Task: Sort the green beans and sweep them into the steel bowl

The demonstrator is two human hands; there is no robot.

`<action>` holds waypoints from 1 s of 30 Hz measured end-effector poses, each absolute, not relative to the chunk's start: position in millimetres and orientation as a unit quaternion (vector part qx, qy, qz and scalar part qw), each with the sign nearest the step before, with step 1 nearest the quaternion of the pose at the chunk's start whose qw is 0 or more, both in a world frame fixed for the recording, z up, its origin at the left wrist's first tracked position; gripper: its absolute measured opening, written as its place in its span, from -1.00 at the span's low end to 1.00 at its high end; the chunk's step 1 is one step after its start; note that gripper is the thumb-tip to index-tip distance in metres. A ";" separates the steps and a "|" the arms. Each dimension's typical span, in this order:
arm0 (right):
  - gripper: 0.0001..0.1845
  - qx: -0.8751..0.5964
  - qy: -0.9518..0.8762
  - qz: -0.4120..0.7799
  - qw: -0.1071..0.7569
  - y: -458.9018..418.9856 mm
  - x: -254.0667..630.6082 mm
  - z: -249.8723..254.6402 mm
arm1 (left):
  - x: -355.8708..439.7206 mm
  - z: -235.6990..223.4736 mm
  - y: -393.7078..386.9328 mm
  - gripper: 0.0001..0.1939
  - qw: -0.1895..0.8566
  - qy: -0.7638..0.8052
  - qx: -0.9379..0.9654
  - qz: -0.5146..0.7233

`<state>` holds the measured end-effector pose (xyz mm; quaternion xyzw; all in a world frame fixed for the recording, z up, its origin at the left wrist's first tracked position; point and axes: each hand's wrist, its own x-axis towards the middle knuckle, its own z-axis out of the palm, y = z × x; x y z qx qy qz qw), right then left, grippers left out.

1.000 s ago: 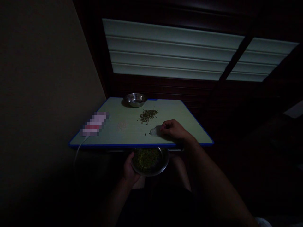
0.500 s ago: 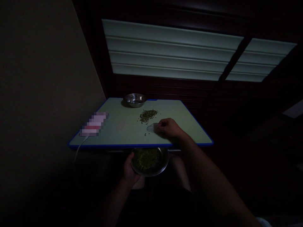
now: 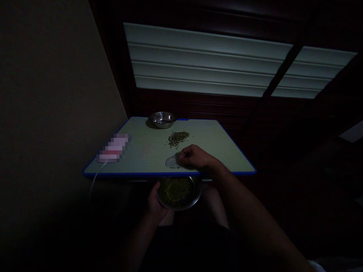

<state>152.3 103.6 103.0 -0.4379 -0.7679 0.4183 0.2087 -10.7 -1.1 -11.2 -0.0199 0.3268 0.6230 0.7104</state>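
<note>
My left hand [image 3: 155, 203] grips the rim of a steel bowl [image 3: 179, 193] full of small green-brown grains, held just below the near edge of a pale green table [image 3: 215, 143] with a blue border. My right hand [image 3: 195, 157] rests on the table near that edge, fingers closed on a small pale round piece [image 3: 171, 162] that lies flat on the surface. A few loose grains lie beside the piece. A small heap of the same grains [image 3: 177, 138] sits further back on the table.
An empty steel bowl [image 3: 162, 119] stands at the table's far edge. A blurred pink-and-white object [image 3: 114, 147] with a white cable lies at the left. A beige wall is on the left, dark wood with pale slatted panels behind.
My right hand has drawn the pale round piece across the table toward the near edge and to the left. The left hand and its bowl have stayed in place.
</note>
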 end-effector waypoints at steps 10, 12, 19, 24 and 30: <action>-0.84 -0.390 -0.795 0.426 0.186 91.1 155.1 109.7 | -13.6 -21.8 -0.9 -0.75 0.718 0.290 -0.009 0.633; -0.82 -0.391 -0.789 0.435 0.191 91.1 156.5 107.9 | -13.6 -22.4 -0.8 -0.75 0.719 0.289 -0.008 0.632; -0.77 -0.379 -0.782 0.453 0.198 88.8 158.2 103.6 | -13.0 -21.0 -0.6 -0.75 0.714 0.307 -0.001 0.630; -0.77 -0.392 -0.766 0.458 0.225 84.1 154.6 102.0 | -11.6 -21.8 -0.3 -0.74 0.721 0.282 0.012 0.633; -0.76 -0.516 -0.643 0.414 0.386 105.9 175.7 99.1 | -11.8 -17.9 -2.0 -0.75 0.723 0.294 0.002 0.625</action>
